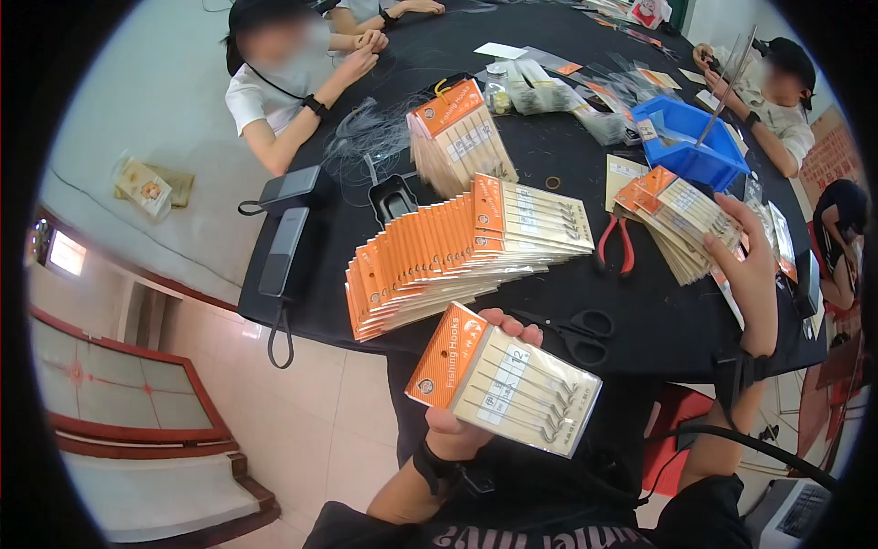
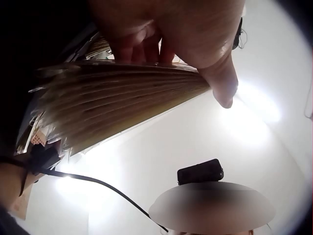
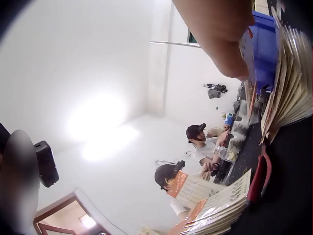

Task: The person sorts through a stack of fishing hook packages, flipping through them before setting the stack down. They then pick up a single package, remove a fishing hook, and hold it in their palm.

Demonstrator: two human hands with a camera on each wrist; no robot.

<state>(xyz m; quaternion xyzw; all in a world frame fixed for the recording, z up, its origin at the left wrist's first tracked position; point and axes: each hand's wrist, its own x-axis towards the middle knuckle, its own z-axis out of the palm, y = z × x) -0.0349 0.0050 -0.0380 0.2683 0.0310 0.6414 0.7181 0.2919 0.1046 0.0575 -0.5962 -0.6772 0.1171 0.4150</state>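
My left hand (image 1: pixel 455 439) grips a stack of orange-headed fishing hook packets (image 1: pixel 501 384), label side up, thumb at the near edge and fingers at the far edge. The left wrist view shows the hand (image 2: pixel 190 34) over the layered edges of the packets (image 2: pixel 127 100). At the right, my right hand (image 1: pixel 752 274) has its thumb and fingers spread at the hook end of a fanned pile (image 1: pixel 681 210). From the right wrist, the hand (image 3: pixel 220 34) appears beside the fanned packets (image 3: pixel 293 78); its fingertip contact is partly hidden.
A long overlapping row of packets (image 1: pixel 412 261) lies beyond my left hand, with an upright bundle (image 1: pixel 462 137) behind. Red pliers (image 1: pixel 626 249), black scissors (image 1: pixel 585 337), a blue bin (image 1: pixel 690 137) and power banks (image 1: pixel 285 252) are on the black table. Other people sit around it.
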